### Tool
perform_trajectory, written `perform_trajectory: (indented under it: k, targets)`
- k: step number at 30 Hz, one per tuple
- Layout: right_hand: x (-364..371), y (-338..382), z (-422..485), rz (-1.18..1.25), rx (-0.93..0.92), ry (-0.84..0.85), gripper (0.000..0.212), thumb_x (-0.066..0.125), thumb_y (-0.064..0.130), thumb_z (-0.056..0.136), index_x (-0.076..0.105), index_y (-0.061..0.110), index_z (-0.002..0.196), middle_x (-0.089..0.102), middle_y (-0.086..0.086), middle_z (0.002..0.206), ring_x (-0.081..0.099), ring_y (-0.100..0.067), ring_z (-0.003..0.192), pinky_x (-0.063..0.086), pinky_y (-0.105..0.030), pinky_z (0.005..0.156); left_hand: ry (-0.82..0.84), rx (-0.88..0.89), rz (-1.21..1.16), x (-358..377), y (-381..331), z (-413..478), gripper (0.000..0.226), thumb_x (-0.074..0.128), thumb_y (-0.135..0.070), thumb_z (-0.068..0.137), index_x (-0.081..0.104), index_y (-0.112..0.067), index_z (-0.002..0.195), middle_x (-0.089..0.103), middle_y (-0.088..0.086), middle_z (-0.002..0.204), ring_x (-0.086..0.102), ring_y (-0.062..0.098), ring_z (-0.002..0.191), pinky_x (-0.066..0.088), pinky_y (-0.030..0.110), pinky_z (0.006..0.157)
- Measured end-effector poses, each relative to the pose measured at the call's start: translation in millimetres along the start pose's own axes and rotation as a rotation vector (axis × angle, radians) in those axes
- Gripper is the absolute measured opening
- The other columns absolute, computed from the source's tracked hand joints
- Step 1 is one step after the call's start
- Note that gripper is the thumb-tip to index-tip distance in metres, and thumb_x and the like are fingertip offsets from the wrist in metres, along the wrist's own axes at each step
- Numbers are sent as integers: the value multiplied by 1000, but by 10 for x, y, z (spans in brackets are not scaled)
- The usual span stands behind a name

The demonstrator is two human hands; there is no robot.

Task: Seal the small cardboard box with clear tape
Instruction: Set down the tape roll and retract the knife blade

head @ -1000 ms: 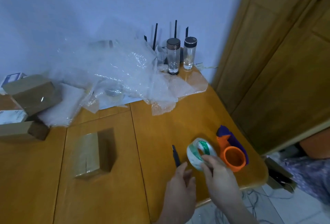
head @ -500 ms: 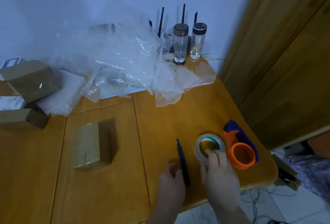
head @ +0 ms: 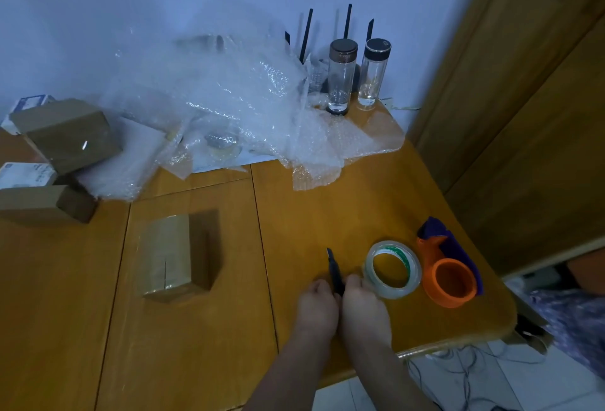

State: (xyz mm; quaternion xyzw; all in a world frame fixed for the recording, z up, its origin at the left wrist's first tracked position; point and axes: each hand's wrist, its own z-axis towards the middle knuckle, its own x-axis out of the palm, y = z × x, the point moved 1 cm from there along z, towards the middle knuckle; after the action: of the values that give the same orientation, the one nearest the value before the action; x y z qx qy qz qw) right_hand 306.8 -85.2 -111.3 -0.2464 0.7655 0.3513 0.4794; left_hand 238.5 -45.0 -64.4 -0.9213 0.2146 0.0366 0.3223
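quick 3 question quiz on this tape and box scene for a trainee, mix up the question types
1. True or false: the tape roll lies flat on the table.
2. What sits just right of the roll? A) glass bottle B) orange dispenser C) box
3. What do both hands hold?

Key:
1. True.
2. B, the orange dispenser.
3. The left hand and right hand close on the dark cutter; the small box stands untouched.
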Motion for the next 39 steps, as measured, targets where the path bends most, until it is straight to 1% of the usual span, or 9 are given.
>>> perform_trajectory:
  k: [2,5,8,16,19,24,28,33,39]
  targets:
    - [-15,28,-23,-4,-6,-17,21,49,26,101,53,17,120,64,-3,121,68,-16,105,58,-27,82,33,-23,-12,-15,-12,-16,31,39,-22,109,65,-16,93,60,5,80,53,16,70,41,28,59]
    - [-64,87,-67,51,-1,-46,20,52,28,100,54,19,118,66,-2,117,71,-17,98,59,-28,76,59,-10,-59,-47,-33,-89,32,39,-23,109,69,-12,111,63,6,81,56,16,71,42,28,58]
    - [-182,171,-116,176,4,-90,21,57,28,98,57,21,117,64,-1,114,70,-18,95,59,-30,75,48,29,-143,-133,-97,-212,26,41,-24,110,66,-23,104,65,2,81,57,12,69,45,24,60]
    - [-882,611,-382,784,32,-32,19,68,27,93,59,31,110,67,8,108,65,-8,97,59,-34,86,-30,191,-405,-567,-472,-782,22,53,-23,106,73,-15,102,80,9,97,74,22,94,55,28,74]
    - [-1243,866,-569,953,-8,2,21,68,22,93,63,25,113,72,9,106,67,-5,99,59,-31,89,-22,266,-521,-803,-669,-1077,14,63,-22,102,73,-12,101,81,11,93,75,23,86,59,32,74]
    - [-1775,1209,-865,1233,-185,97,10,63,9,96,64,17,102,76,-9,90,70,-17,73,55,-28,60,19,411,-563,-1142,-936,-1481,11,66,-17,98,72,-8,98,70,10,70,57,19,57,38,26,47]
    - [-2007,1418,-967,1386,-278,162,14,60,10,98,64,19,107,77,-11,91,68,-22,71,55,-29,58,73,430,-669,-1287,-1115,-1664,14,63,-17,99,74,-12,105,73,16,77,62,25,68,39,26,52]
    - [-2116,1568,-984,1438,-335,96,14,61,41,87,69,31,93,57,0,60,45,-14,52,38,-28,46,93,457,-749,-1382,-1246,-1836,11,64,-11,97,75,-9,96,70,11,69,58,21,59,34,28,51]
    - [-2155,1582,-993,1515,-331,93,18,59,35,88,70,21,90,39,3,45,31,-12,40,25,-23,38,154,455,-785,-1370,-1292,-1905,11,66,-11,97,73,-9,89,77,8,70,70,12,54,51,25,53]
